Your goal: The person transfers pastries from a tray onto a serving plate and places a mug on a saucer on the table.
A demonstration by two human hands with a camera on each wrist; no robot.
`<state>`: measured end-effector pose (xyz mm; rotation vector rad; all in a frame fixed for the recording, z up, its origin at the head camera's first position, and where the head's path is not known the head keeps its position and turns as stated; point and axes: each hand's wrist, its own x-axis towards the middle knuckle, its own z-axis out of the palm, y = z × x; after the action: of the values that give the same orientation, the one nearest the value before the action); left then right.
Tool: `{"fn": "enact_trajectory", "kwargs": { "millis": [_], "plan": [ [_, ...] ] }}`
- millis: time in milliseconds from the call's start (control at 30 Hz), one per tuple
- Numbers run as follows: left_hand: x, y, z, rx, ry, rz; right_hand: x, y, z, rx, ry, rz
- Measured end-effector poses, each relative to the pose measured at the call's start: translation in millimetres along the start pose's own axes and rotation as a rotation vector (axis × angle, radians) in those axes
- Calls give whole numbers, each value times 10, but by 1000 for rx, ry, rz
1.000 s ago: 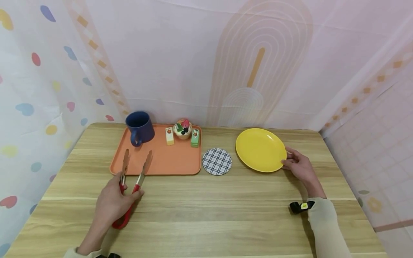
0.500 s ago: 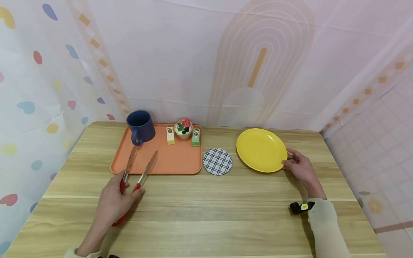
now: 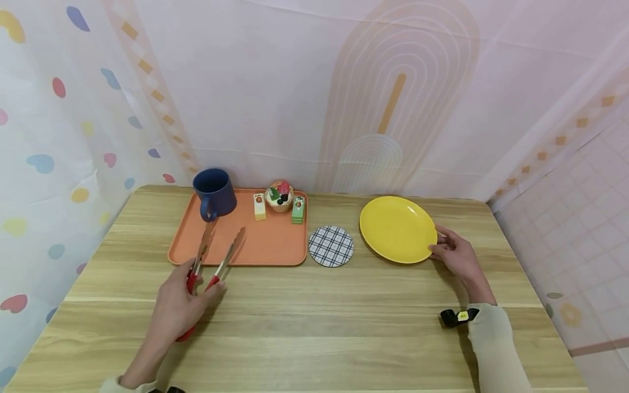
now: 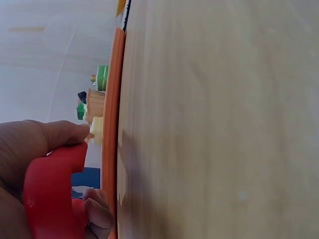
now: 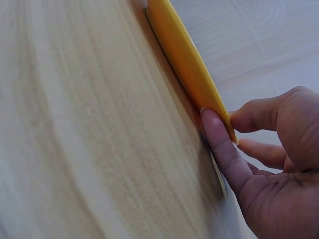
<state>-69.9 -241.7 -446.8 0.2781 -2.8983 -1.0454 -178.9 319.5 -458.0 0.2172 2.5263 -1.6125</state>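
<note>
My left hand (image 3: 179,303) grips red-handled metal tongs (image 3: 229,256), their two arms spread apart with nothing between them. The tips reach over the front left of an orange tray (image 3: 272,245), just in front of a blue mug (image 3: 216,194). In the left wrist view, the red handle (image 4: 50,194) sits between thumb and fingers. At the right, my right hand (image 3: 457,254) pinches the right rim of a yellow plate (image 3: 397,229). In the right wrist view, the plate's edge (image 5: 187,62) lies between thumb and fingers.
At the tray's back right stand a yellow-and-white cake piece (image 3: 259,207), a fruit-topped cupcake (image 3: 279,197) and a green cake piece (image 3: 297,209). A round checked coaster (image 3: 331,246) lies between tray and plate. Patterned curtains (image 3: 275,98) rise behind the wooden table (image 3: 314,327).
My left hand and the tongs have shifted slightly to the right, their tips further over the tray. My right hand and the plate have hardly moved.
</note>
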Motion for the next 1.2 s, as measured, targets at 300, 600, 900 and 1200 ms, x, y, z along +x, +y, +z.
{"fn": "enact_trajectory", "kwargs": {
  "millis": [300,600,900,1200],
  "plan": [
    [65,67,-1,8,-14,10,-1,-1,-6,13,-4,-10],
    [130,121,11,5,-15,20,5,26,7,6,5,13],
    [225,182,57,-8,20,76,8,30,-3,2,15,-2],
    [293,226,101,14,56,106,10,23,5,-8,11,3]
  ]
}}
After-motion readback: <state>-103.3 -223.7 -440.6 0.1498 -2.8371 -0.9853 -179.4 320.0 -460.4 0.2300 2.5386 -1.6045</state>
